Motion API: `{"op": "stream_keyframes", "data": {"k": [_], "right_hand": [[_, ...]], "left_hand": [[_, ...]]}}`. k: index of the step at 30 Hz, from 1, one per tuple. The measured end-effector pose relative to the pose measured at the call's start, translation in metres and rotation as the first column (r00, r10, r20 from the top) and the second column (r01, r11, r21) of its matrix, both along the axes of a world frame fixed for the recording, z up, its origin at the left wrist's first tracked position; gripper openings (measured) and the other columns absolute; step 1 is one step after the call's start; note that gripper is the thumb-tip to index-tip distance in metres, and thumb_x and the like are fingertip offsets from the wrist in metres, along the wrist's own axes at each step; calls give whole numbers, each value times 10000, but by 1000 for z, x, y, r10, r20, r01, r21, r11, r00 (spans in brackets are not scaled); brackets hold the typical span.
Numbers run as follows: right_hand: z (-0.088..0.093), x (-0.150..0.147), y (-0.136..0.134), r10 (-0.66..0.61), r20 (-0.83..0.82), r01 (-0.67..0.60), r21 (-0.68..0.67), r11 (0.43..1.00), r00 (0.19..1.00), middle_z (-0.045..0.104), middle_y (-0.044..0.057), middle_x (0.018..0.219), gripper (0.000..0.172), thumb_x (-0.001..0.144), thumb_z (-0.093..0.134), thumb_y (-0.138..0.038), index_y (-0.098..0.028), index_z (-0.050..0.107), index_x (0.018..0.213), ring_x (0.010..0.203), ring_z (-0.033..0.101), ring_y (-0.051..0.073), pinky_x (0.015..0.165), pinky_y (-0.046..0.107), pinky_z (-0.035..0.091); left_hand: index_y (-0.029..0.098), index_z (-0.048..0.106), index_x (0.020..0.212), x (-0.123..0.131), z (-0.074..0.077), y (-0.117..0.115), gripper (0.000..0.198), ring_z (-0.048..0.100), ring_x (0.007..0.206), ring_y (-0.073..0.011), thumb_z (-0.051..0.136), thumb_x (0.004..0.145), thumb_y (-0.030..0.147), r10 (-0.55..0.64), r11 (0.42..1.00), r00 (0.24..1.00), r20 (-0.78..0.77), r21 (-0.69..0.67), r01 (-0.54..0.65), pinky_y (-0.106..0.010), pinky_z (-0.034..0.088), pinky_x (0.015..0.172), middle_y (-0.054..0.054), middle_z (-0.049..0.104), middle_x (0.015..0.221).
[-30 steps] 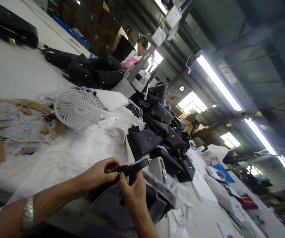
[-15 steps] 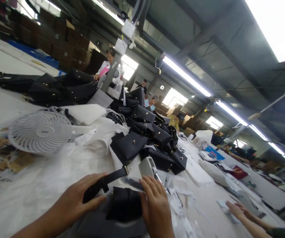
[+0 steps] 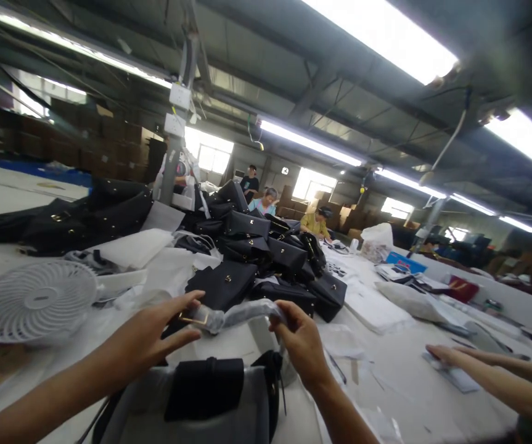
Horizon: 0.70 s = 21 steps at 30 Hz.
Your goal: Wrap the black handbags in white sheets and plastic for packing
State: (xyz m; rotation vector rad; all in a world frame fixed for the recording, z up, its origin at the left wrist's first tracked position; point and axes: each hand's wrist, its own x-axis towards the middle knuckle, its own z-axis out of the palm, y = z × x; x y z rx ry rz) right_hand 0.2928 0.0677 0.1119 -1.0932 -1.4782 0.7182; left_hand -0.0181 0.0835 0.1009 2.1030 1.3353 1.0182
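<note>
The wrapped strap (image 3: 238, 314) ran crosswise between them — left hand (image 3: 155, 336) pinched on its buckle end, right hand (image 3: 300, 339) clamped on the other.

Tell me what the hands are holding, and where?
A plastic-wrapped strap, stretched between both hands: the left hand pinches the end with the gold buckle, the right hand pinches the other end.

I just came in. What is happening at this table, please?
A person holds a plastic strip with a gold buckle between left hand and right hand, above a black bag lying on a grey cloth. Behind is a pile of bags; a fan lies to the left. At the right, a co-worker's hand rests on a packet.
</note>
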Motion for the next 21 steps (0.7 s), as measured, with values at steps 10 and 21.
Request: {"op": "stream_keyframes", "data": {"k": [10,21], "right_hand": [[6,-11,18,171,-33,-170,37,985,985,705,30,862,333,805,767,-346,-176,749,1090,792,654,193,747,291,520],[44,-60,-4,145,559,-326,240,914,816,667,81,1375,520,847,788,-286,-287,676,1355,1285,601,306,1122,442,439]], "left_hand": [[259,778,1118,-8,38,-10,464,641,1222,-331,798,786,582,-5,939,960,280,-329,101,-424,454,1093,-51,768,1191],[239,686,1231,-10,9,-23,541,578,1324,-306,813,801,542,79,955,789,609,-273,115,-395,451,1128,-84,692,1335]]}}
